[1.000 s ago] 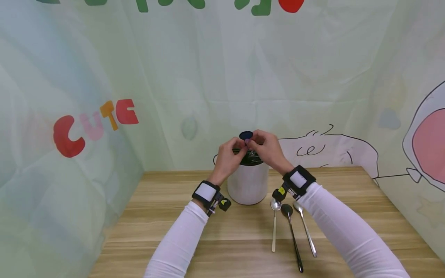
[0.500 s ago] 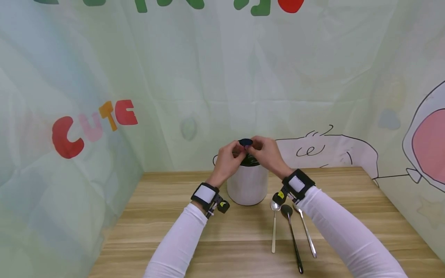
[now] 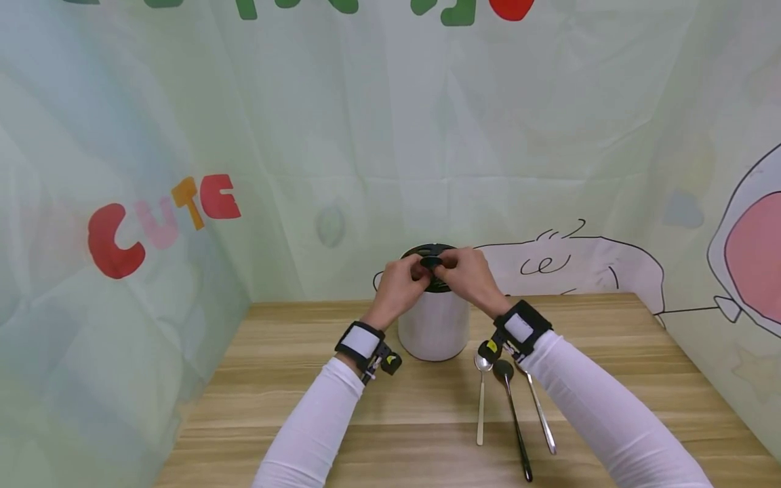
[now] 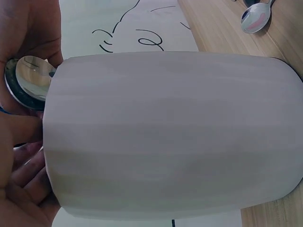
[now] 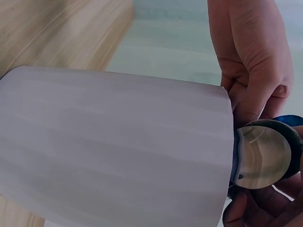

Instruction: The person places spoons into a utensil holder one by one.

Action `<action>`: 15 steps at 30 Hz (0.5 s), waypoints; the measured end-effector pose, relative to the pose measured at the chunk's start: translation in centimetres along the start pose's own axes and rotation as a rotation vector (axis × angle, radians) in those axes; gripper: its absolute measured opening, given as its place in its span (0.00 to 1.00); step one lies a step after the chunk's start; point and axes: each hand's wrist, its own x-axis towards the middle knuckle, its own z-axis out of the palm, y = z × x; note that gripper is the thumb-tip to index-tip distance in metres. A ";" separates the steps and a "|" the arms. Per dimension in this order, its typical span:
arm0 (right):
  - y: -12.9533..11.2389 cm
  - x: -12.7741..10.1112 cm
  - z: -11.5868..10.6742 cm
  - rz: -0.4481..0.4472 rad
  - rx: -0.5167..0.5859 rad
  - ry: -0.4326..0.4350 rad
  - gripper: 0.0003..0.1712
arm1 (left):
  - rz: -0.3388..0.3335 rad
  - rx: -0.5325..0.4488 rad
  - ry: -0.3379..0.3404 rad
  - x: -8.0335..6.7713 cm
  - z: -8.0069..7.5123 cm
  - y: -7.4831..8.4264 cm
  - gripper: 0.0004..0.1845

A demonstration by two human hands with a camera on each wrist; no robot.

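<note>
Setting: a wooden table [image 3: 305, 407] set against a pale printed backdrop [image 3: 183, 135] with coloured letters and a cartoon drawing.
Holder: a white cylindrical holder [image 3: 434, 325] with a dark top rim stands upright toward the back of the table, centred between the two forearms. It fills both wrist views [image 4: 170, 132] [image 5: 113, 142].
Left hand: the left hand [image 3: 399, 285] is raised over the holder's top on its left side, fingers curled in toward the dark spoon bowl; it appears to pinch it, though the exact contact is hard to read.
Right hand: the right hand [image 3: 466, 274] is over the holder's top on its right side, fingers bent and meeting the left hand's fingertips at the same dark bowl, apparently gripping it too.
Held item: the dark spoon bowl [image 3: 432, 261] sits just at the holder's mouth, between the two sets of fingertips. The handle is out of sight, seemingly down inside the holder, so the long axis seems near vertical.
Other contents: a shiny silver spoon bowl [image 5: 262, 156] juts beyond the rim beside the fingers [image 4: 31, 80].
Key relation: the held item lies straight below both hands, in line with the holder's opening; neither hand is plainly nearer.
Table spoons: three spoons lie side by side right of the holder, handles toward the person: a pale-handled spoon [image 3: 481, 400], a black spoon [image 3: 514, 417], a silver spoon [image 3: 539, 413] partly under the right sleeve.
</note>
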 end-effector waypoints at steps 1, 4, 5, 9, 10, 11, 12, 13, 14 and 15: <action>-0.1 0.0 0.0 -0.001 -0.006 -0.002 0.08 | -0.002 0.005 -0.002 0.0 0.0 0.0 0.05; -0.4 -0.2 -0.1 -0.006 -0.025 -0.001 0.08 | -0.003 0.004 -0.008 0.0 -0.1 0.1 0.05; -0.5 -0.2 -0.1 -0.007 -0.029 0.001 0.09 | -0.002 0.003 -0.010 0.0 -0.1 0.1 0.06; -0.8 -0.4 -0.2 -0.022 -0.057 -0.005 0.13 | 0.002 -0.010 -0.014 -0.1 -0.2 0.1 0.07; -0.8 -0.5 -0.2 -0.028 -0.063 -0.007 0.14 | 0.001 -0.016 -0.017 -0.1 -0.2 0.0 0.07; -0.8 -0.5 -0.2 -0.035 -0.069 -0.010 0.15 | 0.000 -0.023 -0.020 -0.2 -0.2 0.0 0.08; -0.9 -0.5 -0.2 -0.042 -0.073 -0.014 0.15 | -0.002 -0.035 -0.026 -0.2 -0.3 0.0 0.09; -0.9 -0.6 -0.3 -0.047 -0.073 -0.018 0.15 | -0.005 -0.046 -0.031 -0.2 -0.3 0.0 0.11; -0.9 -0.6 -0.4 -0.050 -0.072 -0.022 0.16 | -0.005 -0.056 -0.035 -0.3 -0.4 -0.1 0.12; -1.0 -0.7 -0.4 -0.051 -0.067 -0.025 0.16 | -0.004 -0.064 -0.038 -0.4 -0.5 -0.1 0.14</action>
